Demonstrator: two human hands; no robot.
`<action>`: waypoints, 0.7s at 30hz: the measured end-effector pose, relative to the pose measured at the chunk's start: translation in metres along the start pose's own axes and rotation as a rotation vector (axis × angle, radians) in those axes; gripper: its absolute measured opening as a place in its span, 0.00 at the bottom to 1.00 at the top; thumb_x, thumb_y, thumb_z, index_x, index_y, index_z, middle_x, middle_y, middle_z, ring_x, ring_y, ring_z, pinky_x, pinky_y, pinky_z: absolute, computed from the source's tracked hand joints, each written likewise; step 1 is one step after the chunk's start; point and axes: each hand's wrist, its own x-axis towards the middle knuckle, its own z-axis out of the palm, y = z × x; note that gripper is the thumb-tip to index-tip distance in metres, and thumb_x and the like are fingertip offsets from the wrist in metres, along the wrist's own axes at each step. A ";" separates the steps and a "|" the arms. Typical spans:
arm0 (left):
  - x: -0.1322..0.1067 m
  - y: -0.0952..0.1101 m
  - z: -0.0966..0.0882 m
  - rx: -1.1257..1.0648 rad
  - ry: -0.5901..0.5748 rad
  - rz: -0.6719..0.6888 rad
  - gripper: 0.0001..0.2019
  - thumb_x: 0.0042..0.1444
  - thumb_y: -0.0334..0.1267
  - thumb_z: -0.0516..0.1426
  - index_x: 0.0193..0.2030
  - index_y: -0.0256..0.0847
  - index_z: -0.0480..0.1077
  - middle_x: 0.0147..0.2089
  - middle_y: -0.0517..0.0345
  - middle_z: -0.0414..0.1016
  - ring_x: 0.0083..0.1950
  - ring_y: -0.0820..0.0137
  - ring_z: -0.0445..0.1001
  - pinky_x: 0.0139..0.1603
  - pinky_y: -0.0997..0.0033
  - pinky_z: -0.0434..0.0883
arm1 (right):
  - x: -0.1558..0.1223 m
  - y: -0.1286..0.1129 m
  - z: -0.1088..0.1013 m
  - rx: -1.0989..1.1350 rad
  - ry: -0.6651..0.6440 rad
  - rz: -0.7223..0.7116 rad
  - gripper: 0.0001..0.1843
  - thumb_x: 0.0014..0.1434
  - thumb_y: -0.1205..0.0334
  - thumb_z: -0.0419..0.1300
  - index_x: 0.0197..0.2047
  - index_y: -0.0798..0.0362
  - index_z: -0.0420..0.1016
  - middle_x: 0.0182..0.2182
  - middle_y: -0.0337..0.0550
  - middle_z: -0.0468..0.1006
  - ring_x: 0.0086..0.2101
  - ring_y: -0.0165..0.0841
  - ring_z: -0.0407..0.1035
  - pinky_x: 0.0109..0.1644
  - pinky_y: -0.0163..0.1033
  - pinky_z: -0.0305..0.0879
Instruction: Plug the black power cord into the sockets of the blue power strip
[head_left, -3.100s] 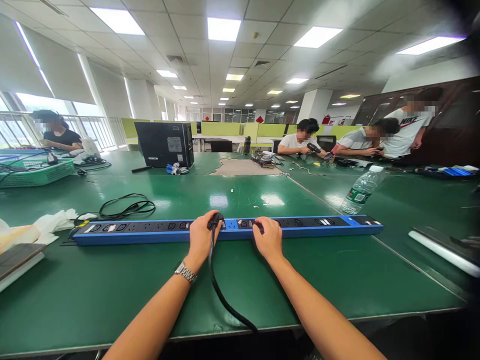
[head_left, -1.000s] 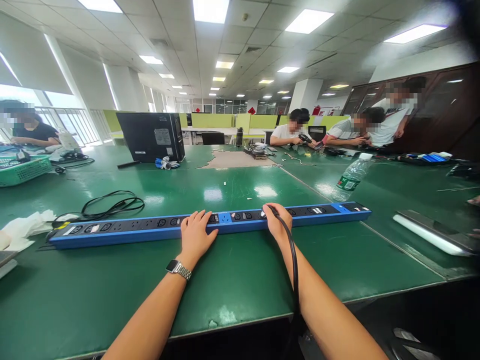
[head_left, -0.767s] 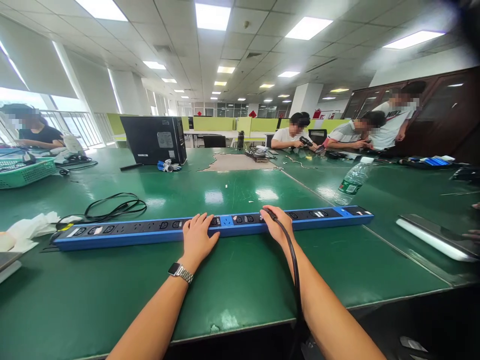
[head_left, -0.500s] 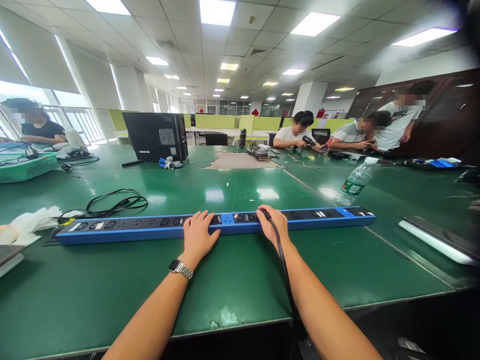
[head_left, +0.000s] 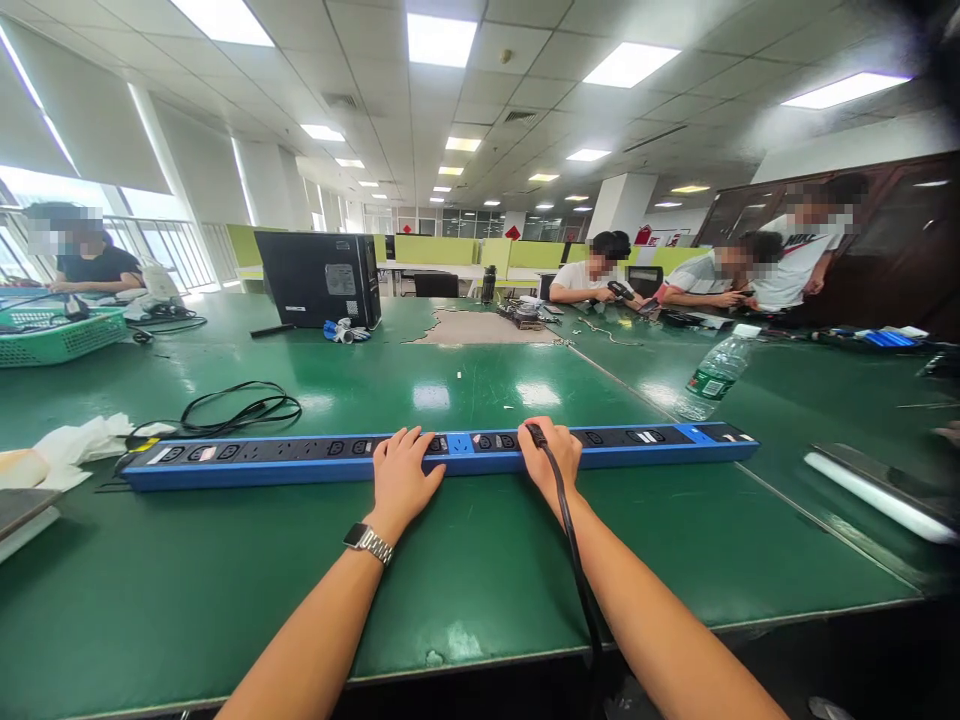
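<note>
Position: long blue power strip with black sockets [head_left: 645, 450] lies crosswise on the green table [head_left: 225, 600], near its front edge. Left hand [head_left: 405, 475] rests flat on the middle of the power strip, fingers spread, holding nothing. Right hand [head_left: 551, 462] is closed around a black plug [head_left: 535, 434] held against the strip's top face, just right of centre. Black cable [head_left: 574, 560] runs from the plug back along the right forearm and over the table edge.
</note>
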 end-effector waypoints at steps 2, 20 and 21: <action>0.000 0.000 0.000 -0.004 0.000 -0.005 0.22 0.56 0.43 0.57 0.58 0.46 0.68 0.65 0.52 0.67 0.67 0.58 0.60 0.66 0.51 0.53 | 0.001 0.001 -0.001 0.030 -0.015 0.013 0.16 0.59 0.50 0.53 0.38 0.49 0.77 0.32 0.43 0.78 0.40 0.39 0.69 0.53 0.48 0.56; 0.000 0.001 0.000 -0.007 0.020 -0.010 0.21 0.55 0.43 0.58 0.57 0.48 0.68 0.64 0.54 0.68 0.67 0.58 0.60 0.65 0.51 0.54 | 0.018 -0.070 -0.011 0.619 0.000 0.015 0.16 0.56 0.50 0.57 0.32 0.54 0.78 0.27 0.42 0.79 0.29 0.34 0.72 0.34 0.36 0.66; -0.001 0.001 0.000 -0.008 0.021 -0.010 0.21 0.55 0.43 0.58 0.57 0.48 0.68 0.64 0.54 0.68 0.67 0.58 0.60 0.65 0.51 0.54 | 0.014 -0.078 -0.007 0.608 -0.070 -0.009 0.16 0.56 0.51 0.56 0.31 0.53 0.78 0.26 0.41 0.78 0.29 0.34 0.71 0.34 0.36 0.65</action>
